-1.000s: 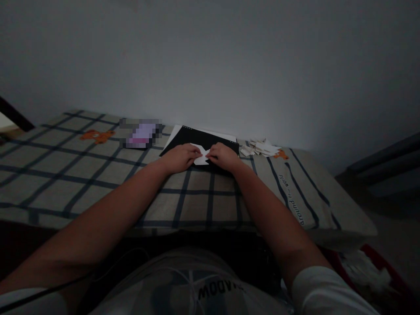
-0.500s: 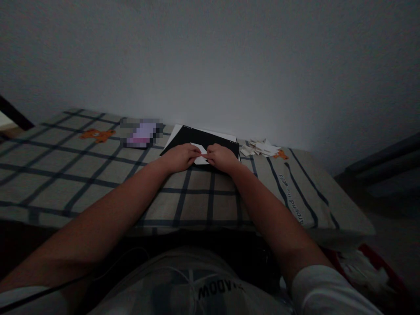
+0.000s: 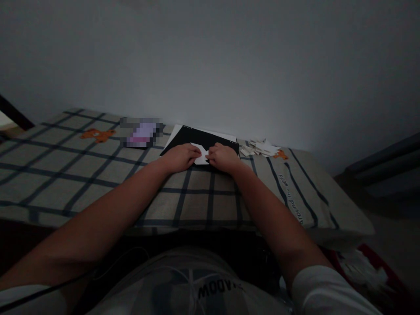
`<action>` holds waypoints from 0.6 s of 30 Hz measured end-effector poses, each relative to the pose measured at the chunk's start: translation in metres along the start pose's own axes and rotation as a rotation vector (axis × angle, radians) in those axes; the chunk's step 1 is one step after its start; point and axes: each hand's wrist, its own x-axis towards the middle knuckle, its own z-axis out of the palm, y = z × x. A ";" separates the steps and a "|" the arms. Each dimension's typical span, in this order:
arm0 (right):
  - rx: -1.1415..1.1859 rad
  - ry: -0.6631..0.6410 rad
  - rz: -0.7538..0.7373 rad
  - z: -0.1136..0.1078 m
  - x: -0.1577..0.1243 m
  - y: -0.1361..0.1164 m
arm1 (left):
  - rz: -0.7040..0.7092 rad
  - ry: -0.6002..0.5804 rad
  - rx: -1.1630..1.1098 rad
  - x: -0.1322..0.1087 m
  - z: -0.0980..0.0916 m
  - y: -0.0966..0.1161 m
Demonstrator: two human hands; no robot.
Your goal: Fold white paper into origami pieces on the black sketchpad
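Observation:
A small white folded paper [image 3: 201, 155] lies on a black notebook [image 3: 197, 138] at the far side of the checked cloth. My left hand [image 3: 180, 156] rests on the paper's left part with fingers curled and pinching its edge. My right hand [image 3: 223, 156] presses the paper's right part, fingers bent down onto it. The two hands nearly touch over the paper, which is mostly hidden under them.
A checked cloth [image 3: 98, 175] with orange bear prints covers the surface against a plain wall. A pile of small paper pieces [image 3: 260, 148] lies right of the notebook. A blurred purple object [image 3: 141, 132] sits to the left. Red and white stuff [image 3: 364, 269] lies at lower right.
Both hands stay on the paper. The fingertips shifted slightly, closing together half a second ago and parting a little now, showing more of the paper between them.

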 end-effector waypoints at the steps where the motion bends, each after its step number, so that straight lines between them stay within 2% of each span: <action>1: 0.001 0.003 -0.005 0.001 0.002 -0.002 | 0.000 0.004 0.005 0.000 0.000 0.000; 8: 0.064 -0.030 0.080 0.001 -0.002 0.009 | 0.011 0.008 -0.056 -0.001 0.002 -0.004; 12: 0.098 -0.045 0.031 -0.001 -0.007 0.017 | -0.002 0.012 -0.077 -0.002 0.001 -0.005; 18: 0.108 -0.030 0.020 -0.003 -0.008 0.015 | 0.010 0.029 -0.085 -0.001 -0.001 -0.004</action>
